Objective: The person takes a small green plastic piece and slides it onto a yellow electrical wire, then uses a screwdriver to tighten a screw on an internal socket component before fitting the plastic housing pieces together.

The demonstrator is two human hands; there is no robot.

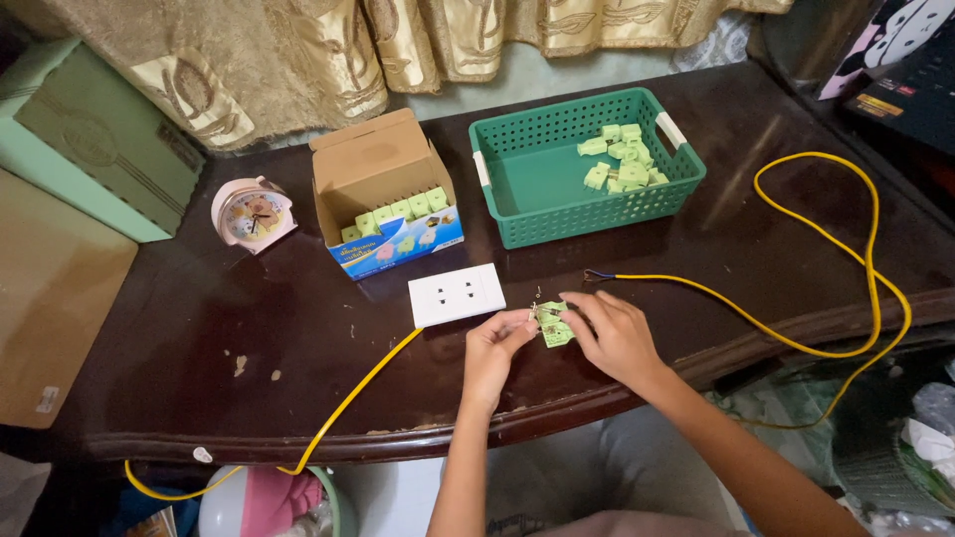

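Dark wooden worktop (199, 338), curtain behind. Both hands, left (494, 343) and right (615, 333), pinch one green plug part (554, 324) at lower centre, just below the white socket plate (457, 294). Green basket (557, 214) at upper right holds about a dozen such parts; cardboard box (383, 189) at upper centre keeps a row more. Yellow cable (796, 343) lies loose.

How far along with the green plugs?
Done, it seems: a pile of plugs in the green basket. In hand: left hand and right hand hold one plug together. Left: a row of plugs in the cardboard box.
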